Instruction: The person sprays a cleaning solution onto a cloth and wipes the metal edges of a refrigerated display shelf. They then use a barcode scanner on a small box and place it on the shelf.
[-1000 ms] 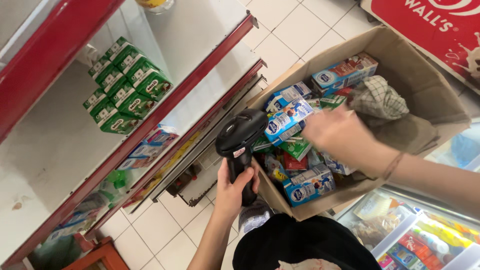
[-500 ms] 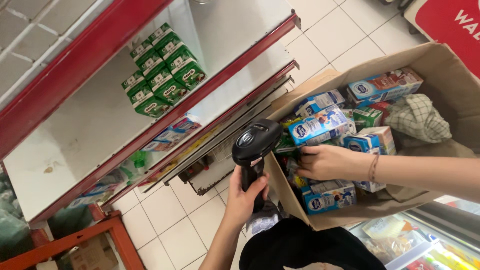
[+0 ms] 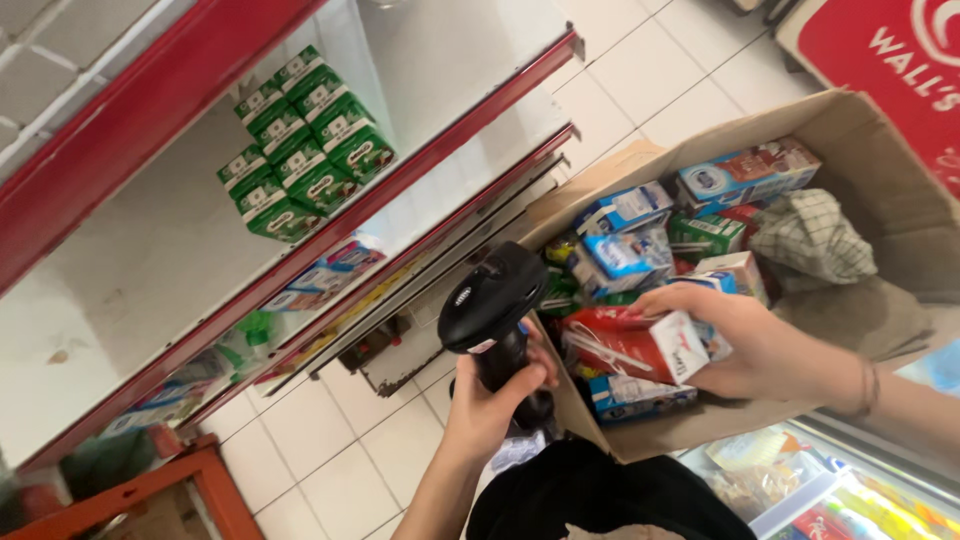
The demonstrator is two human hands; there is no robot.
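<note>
Standing beside the person, I note the left hand (image 3: 495,400) wrapped round the handle of a black barcode scanner (image 3: 492,300), its grip closed firmly on that handle, with the scanner's head tilted toward the open cardboard box (image 3: 880,170). The right hand (image 3: 745,335) reaches into the box from the right, its grip clamped on a red and white carton (image 3: 635,345), fingers over the top edge and thumb beneath. The carton is held lying on its side at the near edge of the box, just beside the scanner's head and apart from it.

Inside the box lie several more cartons: blue and white cartons (image 3: 625,255) piled toward the middle, a green carton (image 3: 705,235) behind them, and another blue carton (image 3: 640,395) under the held one. A checked cloth (image 3: 810,235) rests against the far right wall of the box.

To the left, a red-framed shelving unit (image 3: 150,110) carries a block of green cartons (image 3: 305,145) standing in rows on the upper white shelf. Lower shelves hold further packs, too blurred to tell their kind. White floor tiles (image 3: 660,90) show between the shelving and the box. A glass-topped freezer (image 3: 850,490) sits at lower right, below the box.
</note>
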